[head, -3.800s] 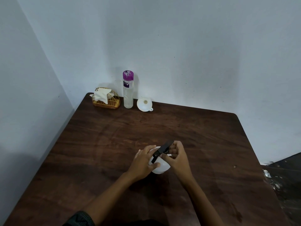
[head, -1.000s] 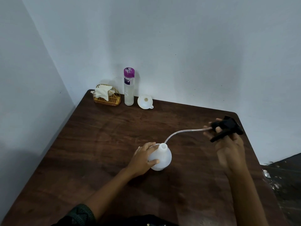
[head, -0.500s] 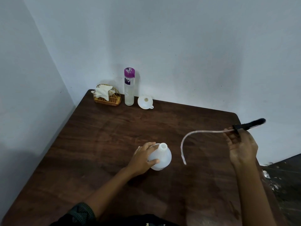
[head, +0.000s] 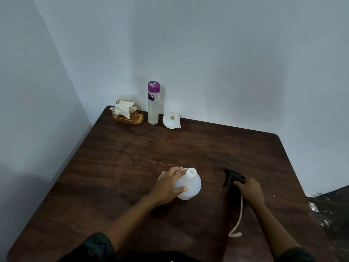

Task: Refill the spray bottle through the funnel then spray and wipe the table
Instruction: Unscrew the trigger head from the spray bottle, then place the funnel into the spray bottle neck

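The white round spray bottle [head: 189,185] stands upright near the middle of the dark wooden table [head: 132,152], its neck uncapped. My left hand [head: 168,184] grips its left side. My right hand [head: 250,190] holds the black spray head [head: 233,176] down at the table surface to the right of the bottle. Its pale dip tube [head: 239,218] trails toward me along the table. A white funnel [head: 171,120] lies at the back, beside a tall clear bottle with a purple cap [head: 153,103].
A gold wire holder with white tissue [head: 127,112] sits in the back left corner. Walls close off the table at the back and left. The table's right edge drops to a dark floor [head: 332,208].
The spray head came off the bottle. My right hand drew it and its tube out to the right, then brought it down onto the table beside the bottle.
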`<state>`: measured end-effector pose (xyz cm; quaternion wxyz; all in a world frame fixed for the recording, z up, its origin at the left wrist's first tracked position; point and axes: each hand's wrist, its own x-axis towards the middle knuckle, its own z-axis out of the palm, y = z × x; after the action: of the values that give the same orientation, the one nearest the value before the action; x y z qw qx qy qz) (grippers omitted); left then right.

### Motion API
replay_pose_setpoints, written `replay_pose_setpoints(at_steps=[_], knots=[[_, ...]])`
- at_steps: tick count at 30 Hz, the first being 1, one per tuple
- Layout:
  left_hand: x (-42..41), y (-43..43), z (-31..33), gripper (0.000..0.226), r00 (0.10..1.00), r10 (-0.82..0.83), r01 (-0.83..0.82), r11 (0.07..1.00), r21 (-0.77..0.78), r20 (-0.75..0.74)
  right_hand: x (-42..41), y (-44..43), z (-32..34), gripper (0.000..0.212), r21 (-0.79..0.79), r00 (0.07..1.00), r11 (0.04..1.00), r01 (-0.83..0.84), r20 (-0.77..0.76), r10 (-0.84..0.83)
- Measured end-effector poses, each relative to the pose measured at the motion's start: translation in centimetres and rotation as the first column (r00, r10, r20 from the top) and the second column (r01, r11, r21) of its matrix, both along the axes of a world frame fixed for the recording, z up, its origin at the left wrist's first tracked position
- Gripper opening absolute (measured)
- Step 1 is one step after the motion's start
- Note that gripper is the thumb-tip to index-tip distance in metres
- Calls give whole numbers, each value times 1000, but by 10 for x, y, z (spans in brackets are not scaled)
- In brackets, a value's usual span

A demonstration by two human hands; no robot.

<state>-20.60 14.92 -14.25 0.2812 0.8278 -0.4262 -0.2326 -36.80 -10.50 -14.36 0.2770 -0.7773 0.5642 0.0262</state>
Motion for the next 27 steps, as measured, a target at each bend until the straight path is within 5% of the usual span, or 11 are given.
replay_pose_setpoints(at_steps=[8,14,20,23,27], knots=[[-3,2,1,66,1000,7,-8,1000,-22,-24,4,2,11,39,-44,984,993,-109,-147,102],[19,13,6,91,987,7,-19,997,-71,-159,6,-4,24,45,-141,987,987,-74,-150,52],[76,42,14,58,973,189,-195,980,-35,-135,31,-6,59,21,-255,990,956,-144,-28,142],[101,51,11,42,972,232,-230,971,61,-35,60,6,78,19,-266,969,938,-224,44,244],[129,58,11,70,971,236,-236,894,381,48,109,32,94,13,-235,897,889,-392,118,426]])
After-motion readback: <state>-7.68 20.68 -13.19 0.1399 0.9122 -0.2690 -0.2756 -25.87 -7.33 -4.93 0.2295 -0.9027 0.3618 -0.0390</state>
